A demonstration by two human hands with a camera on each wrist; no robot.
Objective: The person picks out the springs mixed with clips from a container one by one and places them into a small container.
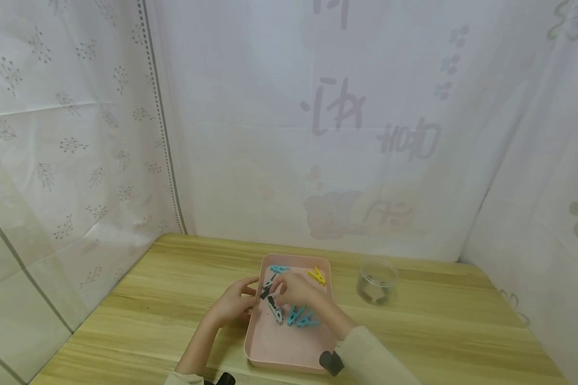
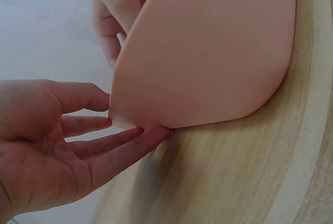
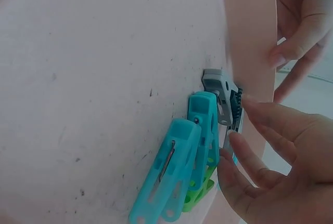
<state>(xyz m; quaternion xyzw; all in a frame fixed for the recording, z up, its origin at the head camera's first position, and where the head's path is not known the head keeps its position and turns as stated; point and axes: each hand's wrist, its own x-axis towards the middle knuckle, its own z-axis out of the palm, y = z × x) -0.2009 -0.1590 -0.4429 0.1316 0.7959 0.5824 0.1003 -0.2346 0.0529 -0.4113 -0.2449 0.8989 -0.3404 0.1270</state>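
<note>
A pink tray [image 1: 270, 350] lies on the wooden table and holds several clothespins. My left hand [image 1: 238, 302] rests against the tray's left outer wall, its straight fingers [image 2: 151, 135] touching the pink side [image 2: 208, 52]. My right hand [image 1: 291, 289] reaches into the tray and pinches the end of a grey clothespin [image 3: 222, 93] between fingertips [image 3: 248, 103]. Two teal clothespins [image 3: 179, 167] lie right beside it, with a green one [image 3: 196, 195] under them. A yellow clothespin [image 1: 317, 276] and another teal one [image 1: 279, 269] lie at the tray's far end.
A clear round jar [image 1: 377, 282] stands on the table to the right of the tray. White patterned curtains close in the table at the back and on both sides. Bare wood [image 1: 462, 331] stretches right and left of the tray.
</note>
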